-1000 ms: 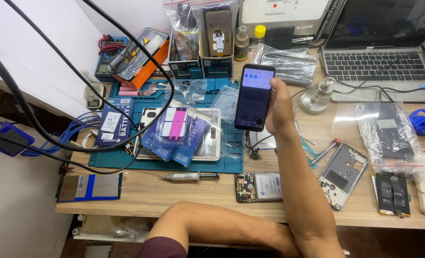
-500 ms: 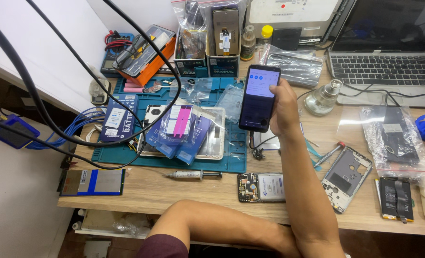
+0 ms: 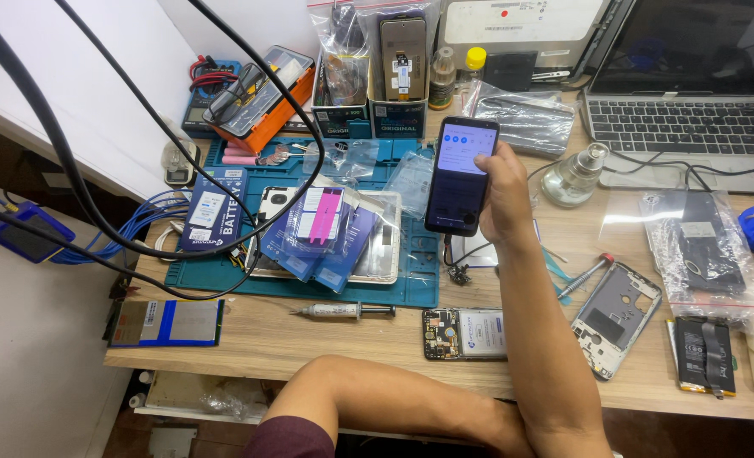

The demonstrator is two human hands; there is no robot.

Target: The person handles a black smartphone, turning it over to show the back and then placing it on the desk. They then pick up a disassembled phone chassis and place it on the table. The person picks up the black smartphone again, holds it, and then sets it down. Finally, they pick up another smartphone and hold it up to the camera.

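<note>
Smartphone [image 3: 460, 175], screen lit, stands upright above the bench [image 3: 309, 339], clasped along its edge by the right hand [image 3: 502, 197]. The grip looks thin; if it loosened, the phone could drop onto the blue mat [image 3: 411, 284] at seven o'clock, or onto the opened phone [image 3: 464, 333] below at six. The glass bottle [image 3: 575, 175] at three o'clock sits near enough for a nudge. The left hand is hidden, so its state I cannot tell. Since the earlier frames, phone and hand have barely shifted.
</note>
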